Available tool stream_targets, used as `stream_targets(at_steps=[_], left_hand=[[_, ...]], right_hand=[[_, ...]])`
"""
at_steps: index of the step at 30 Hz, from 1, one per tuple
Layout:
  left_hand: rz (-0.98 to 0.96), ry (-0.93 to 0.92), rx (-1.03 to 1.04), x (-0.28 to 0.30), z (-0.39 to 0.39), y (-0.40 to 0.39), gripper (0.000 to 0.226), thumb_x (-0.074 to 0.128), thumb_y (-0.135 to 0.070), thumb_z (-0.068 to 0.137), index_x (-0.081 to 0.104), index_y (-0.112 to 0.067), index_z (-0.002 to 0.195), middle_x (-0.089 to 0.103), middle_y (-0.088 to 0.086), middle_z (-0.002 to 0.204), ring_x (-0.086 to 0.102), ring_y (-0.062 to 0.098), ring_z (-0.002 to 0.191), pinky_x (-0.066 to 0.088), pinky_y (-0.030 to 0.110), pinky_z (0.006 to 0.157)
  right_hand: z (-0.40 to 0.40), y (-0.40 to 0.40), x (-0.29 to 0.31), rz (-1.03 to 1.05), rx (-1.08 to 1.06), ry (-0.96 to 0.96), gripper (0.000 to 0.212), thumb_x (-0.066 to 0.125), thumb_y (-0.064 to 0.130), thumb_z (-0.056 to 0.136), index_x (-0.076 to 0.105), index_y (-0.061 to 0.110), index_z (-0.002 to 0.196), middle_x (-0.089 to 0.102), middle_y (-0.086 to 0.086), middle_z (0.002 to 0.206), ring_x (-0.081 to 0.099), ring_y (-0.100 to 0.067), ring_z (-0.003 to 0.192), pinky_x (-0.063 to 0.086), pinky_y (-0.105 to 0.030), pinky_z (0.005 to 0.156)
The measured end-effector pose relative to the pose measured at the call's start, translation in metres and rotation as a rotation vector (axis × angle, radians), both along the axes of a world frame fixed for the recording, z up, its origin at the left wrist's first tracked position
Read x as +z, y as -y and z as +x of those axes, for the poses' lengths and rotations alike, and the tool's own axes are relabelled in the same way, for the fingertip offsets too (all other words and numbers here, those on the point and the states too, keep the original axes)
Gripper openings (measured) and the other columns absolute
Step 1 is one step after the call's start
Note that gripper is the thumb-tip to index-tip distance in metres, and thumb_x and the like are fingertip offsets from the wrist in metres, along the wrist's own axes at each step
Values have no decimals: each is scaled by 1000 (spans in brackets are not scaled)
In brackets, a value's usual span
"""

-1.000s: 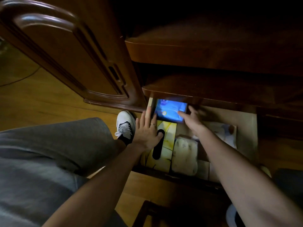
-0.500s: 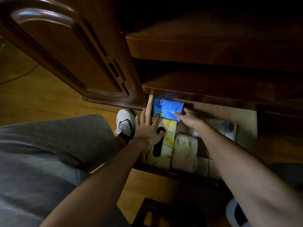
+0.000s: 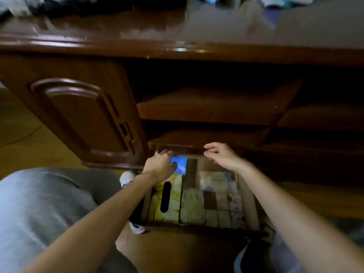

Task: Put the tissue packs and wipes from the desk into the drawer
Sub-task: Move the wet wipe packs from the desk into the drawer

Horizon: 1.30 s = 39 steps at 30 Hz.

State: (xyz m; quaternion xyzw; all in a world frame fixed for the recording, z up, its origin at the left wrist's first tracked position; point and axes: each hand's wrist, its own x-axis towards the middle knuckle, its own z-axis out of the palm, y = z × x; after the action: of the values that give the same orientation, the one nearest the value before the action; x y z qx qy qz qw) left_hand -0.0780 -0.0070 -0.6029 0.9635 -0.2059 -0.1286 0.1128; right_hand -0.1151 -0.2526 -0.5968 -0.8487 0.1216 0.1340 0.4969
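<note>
The open drawer (image 3: 249,201) sits low in the desk, under my arms. A blue pack (image 3: 182,164) lies at its far left end. My left hand (image 3: 157,166) curls over that pack's left side, thumb pressed on its top. My right hand (image 3: 222,156) hovers above the drawer's far edge, fingers apart and holding nothing. Nearer in the drawer lie a yellow tissue box (image 3: 174,194) with a black slot, a pale soft tissue pack (image 3: 192,206), a white wipes pack (image 3: 216,182) and several small packs (image 3: 226,210).
The brown desk top (image 3: 177,28) runs across the top, with blurred cloth and packets along its back. A carved cabinet door (image 3: 78,117) stands at the left and dark shelves (image 3: 206,107) above the drawer. My grey-trousered knee (image 3: 39,203) and white shoe (image 3: 127,177) are at the left.
My right hand has let go of the blue pack and lifted to the right. My left hand has slid forward onto that pack. The view has tilted up to show the desk top.
</note>
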Motion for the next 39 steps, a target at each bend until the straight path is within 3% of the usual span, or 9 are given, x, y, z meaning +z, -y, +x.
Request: stream_targets(at_steps=[6,9,14,20,24,27,31,35,39], left_hand=[[-483,793,-199,166,1,34,25,52,-29,91,70,-26,108,71,-9,98,65,13,94,55,30,69],[-553,976,-216,235,20,50,21,53,-28,92,70,-25,104,70,-10,96,60,11,98,52,28,67],[-467,859,-151,289,71,78,19,56,-29,91,70,-26,105,66,-8,100,58,16,101,44,28,63],[-339,670,-117,302,136,118,28,55,-35,91,67,-28,115,62,-3,115,56,20,110,48,35,75],[-295,602,-97,301,187,156,34,56,-37,91,64,-27,122,58,2,127,50,24,120,48,39,83],[-202,565,-106,297,230,186,47,53,-44,93,53,-25,137,47,7,143,38,28,134,39,45,103],[-150,541,-115,288,287,213,66,44,-54,94,30,-26,153,21,10,161,15,29,150,16,48,119],[-176,501,-87,284,337,231,80,37,-58,93,5,-25,159,3,9,167,0,27,153,5,52,121],[-179,419,-30,283,375,247,71,36,-55,95,29,-16,153,33,14,156,28,28,145,18,51,119]], right_hand=[[-32,22,180,-226,-169,714,12,63,31,95,72,37,90,72,17,75,69,-1,70,47,-11,62],[-19,37,246,-487,-279,958,10,57,39,90,66,39,89,69,17,77,65,-3,74,49,-21,64],[23,74,288,-849,-151,537,48,43,59,99,57,32,137,58,6,140,52,-22,128,43,-39,95],[63,89,294,-1137,-153,661,42,38,54,100,71,28,100,69,6,95,65,-19,90,45,-35,74],[102,107,310,-1069,-104,469,29,46,52,98,69,34,98,67,12,83,65,-12,76,52,-34,68],[147,124,311,-950,-138,382,25,54,52,95,64,37,112,69,11,104,65,-12,89,54,-36,76],[228,138,316,-879,-199,359,59,61,50,93,42,29,145,56,0,139,60,-23,120,52,-39,86],[314,149,313,-745,-304,317,75,66,47,90,26,20,148,54,-10,141,59,-32,121,44,-38,80],[380,169,307,-633,-375,277,107,69,56,84,3,14,156,54,-16,141,57,-39,122,48,-43,95]])
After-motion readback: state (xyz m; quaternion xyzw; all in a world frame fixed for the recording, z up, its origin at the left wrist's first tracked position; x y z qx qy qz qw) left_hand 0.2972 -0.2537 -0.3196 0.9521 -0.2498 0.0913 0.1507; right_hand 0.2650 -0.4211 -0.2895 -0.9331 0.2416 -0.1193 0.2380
